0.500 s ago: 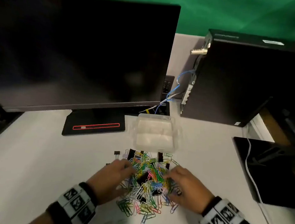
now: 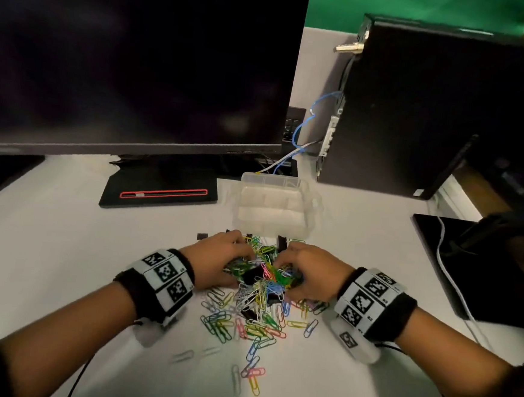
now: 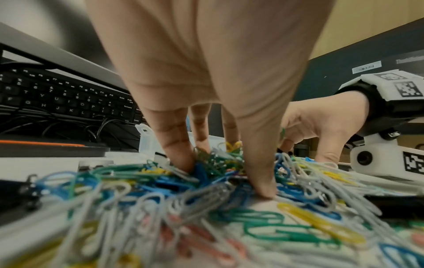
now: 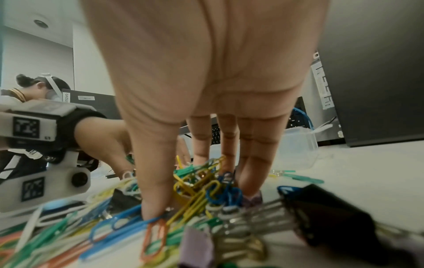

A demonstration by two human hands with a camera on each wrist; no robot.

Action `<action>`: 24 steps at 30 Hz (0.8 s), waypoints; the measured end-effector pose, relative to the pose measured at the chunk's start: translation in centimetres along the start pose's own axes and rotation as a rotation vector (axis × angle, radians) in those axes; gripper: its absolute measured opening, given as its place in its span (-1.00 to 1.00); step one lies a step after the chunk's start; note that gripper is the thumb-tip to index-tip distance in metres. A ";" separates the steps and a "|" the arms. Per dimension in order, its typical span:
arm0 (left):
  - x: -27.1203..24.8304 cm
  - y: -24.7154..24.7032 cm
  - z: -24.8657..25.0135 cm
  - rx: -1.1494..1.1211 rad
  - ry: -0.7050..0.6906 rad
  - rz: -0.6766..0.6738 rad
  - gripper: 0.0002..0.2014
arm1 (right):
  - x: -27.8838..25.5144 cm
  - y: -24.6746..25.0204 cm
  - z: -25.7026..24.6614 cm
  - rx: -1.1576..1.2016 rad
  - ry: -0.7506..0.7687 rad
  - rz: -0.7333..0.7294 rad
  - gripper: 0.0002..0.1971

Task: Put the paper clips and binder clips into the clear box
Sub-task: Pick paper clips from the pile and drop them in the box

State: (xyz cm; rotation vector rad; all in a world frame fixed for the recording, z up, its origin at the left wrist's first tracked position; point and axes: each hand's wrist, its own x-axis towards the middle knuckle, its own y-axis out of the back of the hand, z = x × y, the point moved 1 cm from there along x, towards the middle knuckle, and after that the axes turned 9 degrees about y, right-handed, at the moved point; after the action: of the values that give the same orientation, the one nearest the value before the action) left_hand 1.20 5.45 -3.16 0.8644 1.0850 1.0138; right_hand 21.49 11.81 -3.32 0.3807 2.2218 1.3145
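Observation:
A heap of coloured paper clips (image 2: 257, 295) mixed with black binder clips (image 2: 252, 275) lies on the white desk, just in front of the clear box (image 2: 272, 207), which stands open. My left hand (image 2: 243, 259) and right hand (image 2: 284, 262) dig into the heap from either side. In the left wrist view the left hand (image 3: 224, 174) has fingers and thumb planted round a clump of paper clips (image 3: 213, 163). The right hand (image 4: 201, 195) likewise pinches a clump of clips (image 4: 199, 183) between thumb and fingers, with a black binder clip (image 4: 325, 214) close by.
A dark monitor (image 2: 139, 63) on a black base (image 2: 160, 193) stands behind left, a keyboard (image 3: 57, 98) under it. A black computer tower (image 2: 433, 117) with cables is behind right. A black pad (image 2: 432, 243) with a white cable (image 2: 449, 275) lies right. Loose clips (image 2: 253, 373) trail toward me.
Both hands have pushed forward and inward into the heap, and their fingers have drawn closer together around the clips.

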 end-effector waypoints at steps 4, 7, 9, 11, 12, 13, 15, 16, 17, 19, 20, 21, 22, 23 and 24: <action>-0.5 -0.2 0.5 -0.026 0.050 0.061 -0.70 | -1.1 0.3 -1.1 -0.062 0.027 0.109 -0.55; -0.9 -0.2 0.8 -0.045 0.098 0.137 -0.76 | -1.6 0.4 -1.3 -0.004 0.004 0.220 -0.65; -1.3 0.0 0.9 -0.096 0.141 0.185 -0.77 | -1.9 0.5 -1.5 0.034 -0.022 0.273 -0.70; -1.8 0.2 0.9 -0.129 0.169 0.220 -0.76 | -2.3 0.6 -1.7 0.053 -0.040 0.328 -0.74; -2.0 0.4 0.9 -0.152 0.177 0.234 -0.76 | -2.5 0.6 -1.8 0.066 -0.049 0.352 -0.76; -2.2 0.5 0.8 -0.187 0.180 0.254 -0.76 | -2.6 0.6 -1.9 0.081 -0.058 0.373 -0.78; -2.5 0.8 0.7 -0.281 0.191 0.291 -0.76 | -2.9 0.6 -1.8 0.112 -0.081 0.406 -0.83; -2.5 0.8 0.6 -0.329 0.198 0.306 -0.76 | -3.0 0.6 -1.7 0.129 -0.088 0.418 -0.87; -2.4 0.8 0.5 -0.373 0.204 0.323 -0.77 | -3.0 0.6 -1.4 0.141 -0.097 0.427 -0.90; -2.2 0.9 0.3 -0.512 0.213 0.326 -0.81 | -2.9 0.6 -0.9 0.152 -0.109 0.436 -0.93; -2.0 1.1 0.2 -0.609 0.218 0.302 -0.81 | -2.8 0.7 -0.7 0.165 -0.110 0.435 -0.95; -1.8 1.3 0.1 -0.694 0.231 0.267 -0.80 | -2.7 1.0 -0.5 0.175 -0.106 0.429 -0.95; -1.6 1.6 0.1 -0.766 0.244 0.228 -0.78 | -2.6 1.3 -0.3 0.178 -0.101 0.421 -0.96; -1.4 1.8 0.0 -0.825 0.253 0.182 -0.77 | -2.5 1.6 0.0 0.185 -0.098 0.415 -0.96; -1.2 2.0 0.0 -0.892 0.255 0.142 -0.76 | -2.4 1.9 0.2 0.199 -0.094 0.408 -0.95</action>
State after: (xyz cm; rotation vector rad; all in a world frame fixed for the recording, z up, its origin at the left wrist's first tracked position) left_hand 0.59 4.95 -0.94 0.0832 0.6538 1.5758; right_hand 23.53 11.73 -1.02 0.9925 2.2771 1.2380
